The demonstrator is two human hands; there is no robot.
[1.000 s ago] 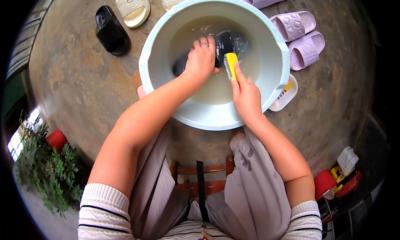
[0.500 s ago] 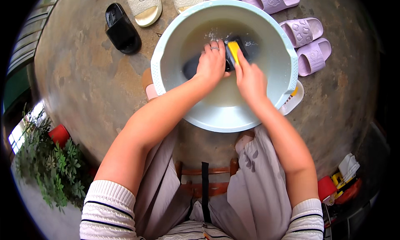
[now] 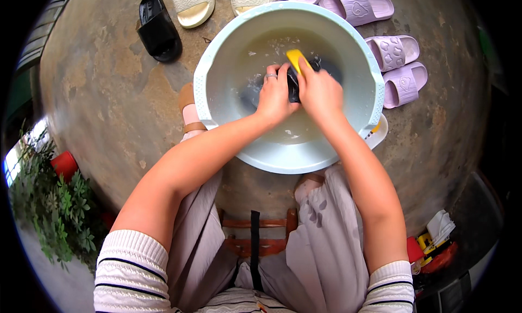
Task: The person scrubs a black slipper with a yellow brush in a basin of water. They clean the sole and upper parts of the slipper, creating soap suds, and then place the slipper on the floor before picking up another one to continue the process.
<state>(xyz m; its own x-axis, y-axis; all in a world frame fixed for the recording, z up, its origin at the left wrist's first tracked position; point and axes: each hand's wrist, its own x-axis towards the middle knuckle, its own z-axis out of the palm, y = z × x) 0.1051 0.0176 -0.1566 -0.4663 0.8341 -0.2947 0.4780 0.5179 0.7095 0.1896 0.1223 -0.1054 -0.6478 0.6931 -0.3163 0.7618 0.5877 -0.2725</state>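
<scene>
A pale blue basin (image 3: pixel 202 87) holds cloudy, greyish water. Inside it is a black slide slipper (image 3: pixel 293 89), partly under water and partly covered by my hands. My left hand (image 3: pixel 275 94), with a ring on one finger, grips the slipper's strap area from the left. In my right hand (image 3: pixel 322 95) is a yellow scrubbing brush (image 3: pixel 296 58), pressed against the slipper; its bristles are hidden.
Another black slide (image 3: pixel 159 30) lies left of the basin. Cream slides (image 3: pixel 192 3) stand behind it, lilac slides (image 3: pixel 405 83) to its right. A white shoe (image 3: pixel 378 133) pokes out beside the rim. A leafy plant (image 3: pixel 60 215) stands at left, a wooden stool (image 3: pixel 258 224) below me.
My right hand and the brush have shifted slightly up and left over the slipper, the brush now more tilted. My left hand has moved slightly lower with the slipper. The view has shifted a little.
</scene>
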